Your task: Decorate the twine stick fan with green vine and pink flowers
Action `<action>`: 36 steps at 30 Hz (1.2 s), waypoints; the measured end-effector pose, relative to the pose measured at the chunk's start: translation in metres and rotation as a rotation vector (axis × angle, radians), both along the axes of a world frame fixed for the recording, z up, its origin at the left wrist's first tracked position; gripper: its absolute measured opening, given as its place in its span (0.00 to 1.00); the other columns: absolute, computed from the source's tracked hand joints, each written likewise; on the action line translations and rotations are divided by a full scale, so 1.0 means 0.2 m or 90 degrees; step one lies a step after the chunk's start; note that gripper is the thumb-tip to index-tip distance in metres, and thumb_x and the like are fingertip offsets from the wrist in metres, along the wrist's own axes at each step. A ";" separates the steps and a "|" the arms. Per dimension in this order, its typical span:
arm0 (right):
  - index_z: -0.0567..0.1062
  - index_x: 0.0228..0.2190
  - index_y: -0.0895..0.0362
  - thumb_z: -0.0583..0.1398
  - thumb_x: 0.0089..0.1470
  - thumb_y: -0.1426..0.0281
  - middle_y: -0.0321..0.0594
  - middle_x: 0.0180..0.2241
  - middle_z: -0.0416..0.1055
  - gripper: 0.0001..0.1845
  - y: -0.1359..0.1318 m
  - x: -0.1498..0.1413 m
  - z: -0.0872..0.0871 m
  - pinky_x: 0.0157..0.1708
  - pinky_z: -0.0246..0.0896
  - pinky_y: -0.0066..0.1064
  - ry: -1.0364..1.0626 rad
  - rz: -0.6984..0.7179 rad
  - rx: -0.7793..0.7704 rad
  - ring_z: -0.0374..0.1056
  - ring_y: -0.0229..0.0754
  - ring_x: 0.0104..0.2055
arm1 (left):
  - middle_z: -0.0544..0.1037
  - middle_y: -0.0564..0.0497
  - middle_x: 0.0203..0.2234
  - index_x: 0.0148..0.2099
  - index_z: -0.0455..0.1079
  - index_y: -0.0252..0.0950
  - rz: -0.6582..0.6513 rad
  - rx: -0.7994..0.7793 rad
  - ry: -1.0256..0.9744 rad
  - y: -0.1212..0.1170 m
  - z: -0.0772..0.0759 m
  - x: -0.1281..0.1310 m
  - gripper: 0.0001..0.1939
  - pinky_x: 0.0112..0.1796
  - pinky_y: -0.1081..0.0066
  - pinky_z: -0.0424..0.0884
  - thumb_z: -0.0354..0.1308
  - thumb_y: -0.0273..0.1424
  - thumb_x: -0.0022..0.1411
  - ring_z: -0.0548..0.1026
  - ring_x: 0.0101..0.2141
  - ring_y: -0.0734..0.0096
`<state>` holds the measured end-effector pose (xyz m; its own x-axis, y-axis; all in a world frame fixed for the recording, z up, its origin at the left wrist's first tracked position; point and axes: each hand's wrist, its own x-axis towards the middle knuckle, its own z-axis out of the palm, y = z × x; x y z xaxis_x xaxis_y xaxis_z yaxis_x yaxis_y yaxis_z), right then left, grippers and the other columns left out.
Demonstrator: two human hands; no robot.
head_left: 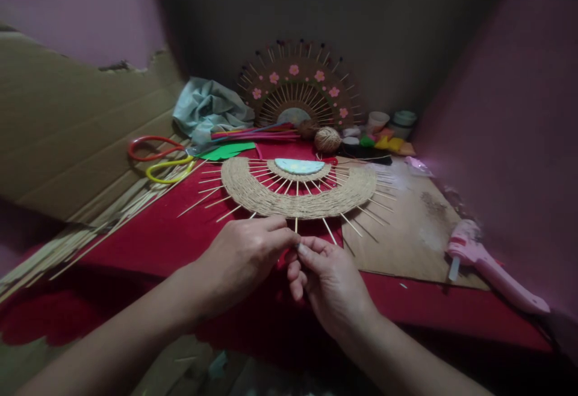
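A half-round woven twine piece [298, 204] lies on the red cloth, with thin wooden sticks fanning out past its curved edge. At its straight side sits a small pale blue half-disc [300, 166]. My left hand [250, 245] is closed, its thumb and forefinger pinched at the near end of the middle wooden stick [296, 224]. Close against it, my right hand [332, 275] pinches at the same stick end, its other fingers curled below. The fingers hide the stick's very tip.
Orange-and-yellow scissors [169, 167] and a bundle of sticks [112, 218] lie left. A pink glue gun [492, 263] rests right on cardboard [406, 233]. Behind stand a flowered fan [295, 74], a twine ball [327, 139] and a crumpled pale cloth [210, 110].
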<state>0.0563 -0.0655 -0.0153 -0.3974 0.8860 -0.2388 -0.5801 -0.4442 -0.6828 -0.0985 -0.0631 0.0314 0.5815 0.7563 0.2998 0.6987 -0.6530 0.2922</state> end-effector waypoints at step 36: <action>0.74 0.24 0.64 0.65 0.44 0.74 0.37 0.15 0.70 0.05 0.02 -0.01 0.00 0.11 0.57 0.18 0.107 -0.013 -0.044 0.61 0.30 0.12 | 0.74 0.55 0.21 0.29 0.71 0.33 -0.010 -0.107 -0.099 0.07 0.06 0.05 0.09 0.26 0.79 0.62 0.52 0.20 0.59 0.70 0.24 0.80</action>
<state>0.0549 -0.0614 -0.0159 -0.4182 0.8783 -0.2318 -0.6928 -0.4735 -0.5439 -0.0894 -0.0495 0.0440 0.5502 0.7941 0.2583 0.6264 -0.5970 0.5012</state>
